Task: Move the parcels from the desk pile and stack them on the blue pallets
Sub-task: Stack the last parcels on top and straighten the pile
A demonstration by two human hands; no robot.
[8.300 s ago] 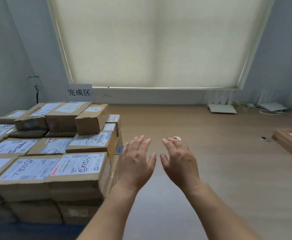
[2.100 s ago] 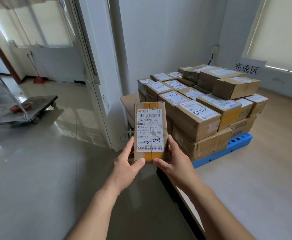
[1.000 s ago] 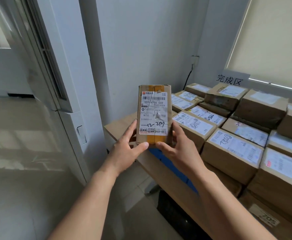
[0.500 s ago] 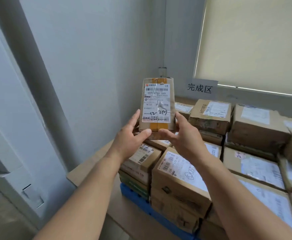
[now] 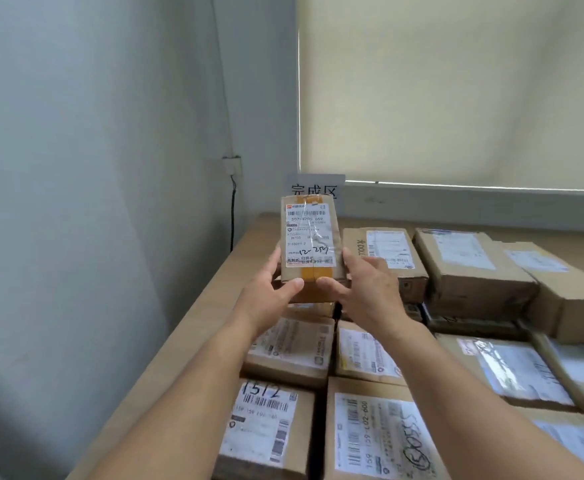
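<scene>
L hand (image 5: 269,296) + R hand (image 5: 370,294) grip small taped parcel (image 5: 309,244) by near end, label up, above stacked parcels (image 5: 380,434); sign (image 5: 318,188) at 12 o'clock.

Cream roller blind (image 5: 456,88), white sign (image 5: 318,183) below its corner, wall socket (image 5: 231,165) with black cable (image 5: 232,216)

Comes to one left hand (image 5: 269,299), one right hand (image 5: 370,296), one held parcel (image 5: 309,237), at least ten stacked parcels (image 5: 377,441), one sign (image 5: 316,188), one wall socket (image 5: 232,166), one cable (image 5: 232,216), one blind (image 5: 456,88).
</scene>
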